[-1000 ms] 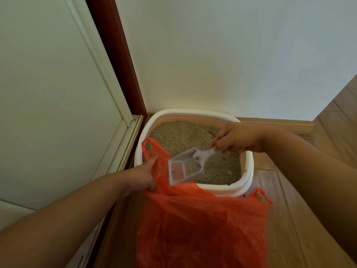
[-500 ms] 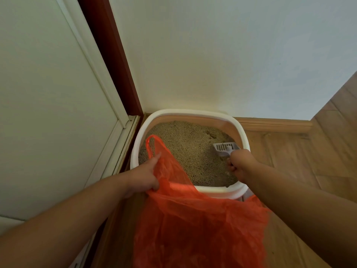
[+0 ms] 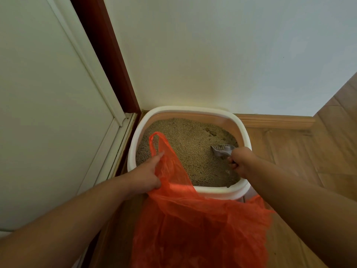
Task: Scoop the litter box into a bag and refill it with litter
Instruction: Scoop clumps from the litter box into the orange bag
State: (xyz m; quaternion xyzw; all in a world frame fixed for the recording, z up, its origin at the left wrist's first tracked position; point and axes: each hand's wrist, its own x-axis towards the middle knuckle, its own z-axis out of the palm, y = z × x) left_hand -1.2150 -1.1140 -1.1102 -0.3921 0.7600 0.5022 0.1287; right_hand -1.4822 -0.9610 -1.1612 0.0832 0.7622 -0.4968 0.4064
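Observation:
A white-rimmed litter box (image 3: 188,109) sits in the room's corner, filled with tan litter (image 3: 185,144). My right hand (image 3: 240,161) grips the handle of a grey slotted scoop (image 3: 222,149), whose head dips into the litter by the box's right wall. My left hand (image 3: 146,174) holds the edge of an orange plastic bag (image 3: 197,229), which hangs in front of the box's near rim. One bag handle (image 3: 154,140) loops up over the litter.
A white wall (image 3: 212,55) stands behind the box. A white door (image 3: 48,113) with a dark red frame (image 3: 108,60) runs along the left. Wooden floor (image 3: 301,157) and a wooden skirting board (image 3: 274,121) lie to the right.
My right hand has swung the scoop from above the bag's mouth back into the box, down onto the litter at the right side. My left hand keeps holding the bag.

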